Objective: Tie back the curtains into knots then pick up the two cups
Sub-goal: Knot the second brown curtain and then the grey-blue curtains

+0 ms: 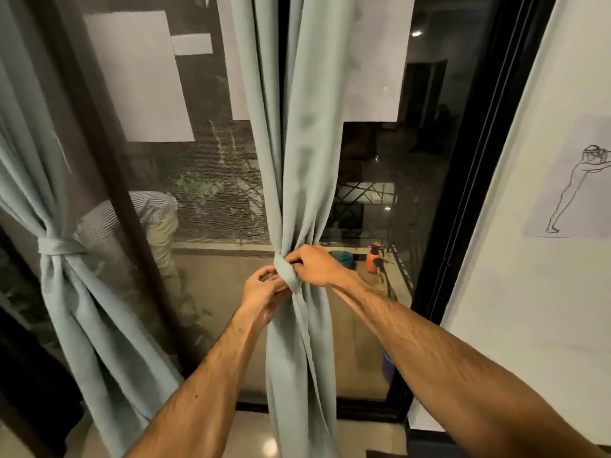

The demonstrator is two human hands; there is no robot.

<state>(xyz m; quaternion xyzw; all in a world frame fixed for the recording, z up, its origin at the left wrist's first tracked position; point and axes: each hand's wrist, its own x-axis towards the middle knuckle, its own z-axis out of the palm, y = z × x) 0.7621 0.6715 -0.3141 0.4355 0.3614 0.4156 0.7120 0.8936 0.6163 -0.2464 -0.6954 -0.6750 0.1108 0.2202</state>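
- Curtain [297, 160] hangs in the middle of the view, in front of the dark window [390, 193], pale green and gathered to a narrow waist where both hands meet.
- Knot [287, 272] sits at that waist: a band of the same cloth wraps around the gathered folds, and the fabric falls loose below it to the floor [360, 438].
- Left hand [264, 289] is just left of the knot and slightly below it, fingers clenched on the cloth at the knot's lower side.
- Right hand [315, 266] comes in from the right, fingers curled and pinching the top of the knot, thumb side touching the band.
- Second curtain [66, 292] hangs at the far left, well apart from the first, already cinched by its own tie [59, 247] and flaring out below.
- Window reflects a bent figure in a striped shirt between the two curtains; white sheets [139, 77] are stuck on the glass.
- Wall [529, 292] on the right carries a line drawing [575, 190] of a stretching figure.
- Cups are not visible.
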